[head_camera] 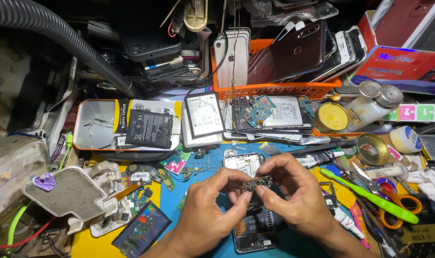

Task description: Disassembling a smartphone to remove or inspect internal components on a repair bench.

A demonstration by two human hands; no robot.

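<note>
Phone (pixel 254 234), back off, lies on bench (pixel 95 243) under both hands. Left hand (pixel 209 210) and right hand (pixel 294 191) pinch a small board (pixel 257 183) between fingertips (held above phone). Green toothbrush (pixel 370 197) lies right.

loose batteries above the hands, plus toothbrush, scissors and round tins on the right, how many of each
Loose batteries: 2, black and white-faced
Green toothbrush: 1
Orange-handled scissors: 1
Open round tins: 2
Total: 6
</note>
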